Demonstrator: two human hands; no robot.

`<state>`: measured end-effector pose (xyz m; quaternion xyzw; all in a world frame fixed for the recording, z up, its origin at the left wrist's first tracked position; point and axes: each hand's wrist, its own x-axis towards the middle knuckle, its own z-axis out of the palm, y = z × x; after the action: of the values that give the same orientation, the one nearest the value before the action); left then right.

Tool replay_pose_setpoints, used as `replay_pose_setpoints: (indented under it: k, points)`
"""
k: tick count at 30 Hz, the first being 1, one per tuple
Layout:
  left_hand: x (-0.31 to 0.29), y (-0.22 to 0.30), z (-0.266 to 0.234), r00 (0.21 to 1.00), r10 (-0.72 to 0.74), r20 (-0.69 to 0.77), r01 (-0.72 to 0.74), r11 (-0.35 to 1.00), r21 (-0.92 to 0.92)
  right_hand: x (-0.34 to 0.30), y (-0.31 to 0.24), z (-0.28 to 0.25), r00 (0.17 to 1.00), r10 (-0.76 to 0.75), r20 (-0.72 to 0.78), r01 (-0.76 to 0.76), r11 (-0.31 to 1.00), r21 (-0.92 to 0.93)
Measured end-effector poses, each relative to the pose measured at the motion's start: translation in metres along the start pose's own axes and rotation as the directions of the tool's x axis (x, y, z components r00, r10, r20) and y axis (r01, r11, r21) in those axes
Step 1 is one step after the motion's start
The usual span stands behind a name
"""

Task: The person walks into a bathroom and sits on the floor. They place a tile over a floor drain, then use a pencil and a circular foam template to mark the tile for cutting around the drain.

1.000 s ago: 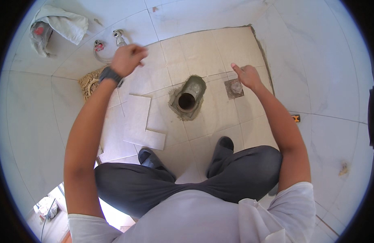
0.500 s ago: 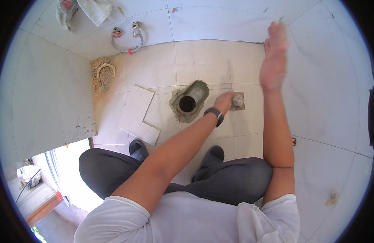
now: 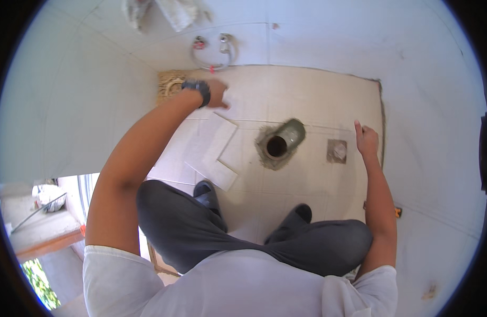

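My left hand (image 3: 217,94), a dark watch on its wrist, hovers over the far left of the tiled floor. Its thumb stands apart from the fingers, and I see nothing in it. My right hand (image 3: 368,141) is over the right side of the floor, its fingers curled in and one digit sticking up, with no object showing. Just left of it lies a square floor drain recess (image 3: 337,151) with a pale plug. Between my hands a round drain pipe opening (image 3: 276,147) sits in a patch of grey mortar.
A cut, L-shaped tile piece (image 3: 214,150) lies on the floor to the left. Sandy rubble (image 3: 168,84) fills the far left corner. A looped hose (image 3: 204,65) hangs from wall fittings. My sandalled feet stand nearer. A yellow-black tool (image 3: 398,212) is beside my right arm.
My left hand has swung from beside the floor drain to the far left. My right hand has come down from the right wall and curled its fingers. The view has shifted left.
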<state>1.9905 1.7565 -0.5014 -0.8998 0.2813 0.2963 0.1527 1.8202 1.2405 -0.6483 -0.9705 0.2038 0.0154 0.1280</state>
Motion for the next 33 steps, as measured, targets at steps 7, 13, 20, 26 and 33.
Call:
replay_pose_setpoints:
  k: [7,13,20,26,33]
  points:
    - [-0.104,-0.097,0.231,0.902,-0.345,-0.259,0.157,0.822,-0.548,-0.081,-0.057,-0.012,0.628,-0.745,0.224,0.763,0.646,0.008]
    - [-0.137,-0.034,0.333,0.813,-0.577,-0.078,0.335,0.574,-0.747,-0.177,-0.066,-0.047,0.504,-0.674,0.54,0.638,0.712,0.293]
    - [-0.109,0.005,0.365,0.706,-0.695,0.138,0.406,0.238,-0.882,-0.109,-0.136,-0.103,0.746,-0.189,0.639,-0.214,0.84,0.499]
    - [-0.113,0.003,0.4,0.647,-0.64,0.415,0.372,-0.21,-0.904,-0.049,-0.265,-0.046,0.484,-0.463,0.742,0.59,0.799,0.114]
    - [-0.122,0.03,0.42,0.68,-0.476,0.558,0.085,-0.704,-0.705,-0.06,-0.392,0.154,0.626,-0.506,0.594,0.52,0.838,0.167]
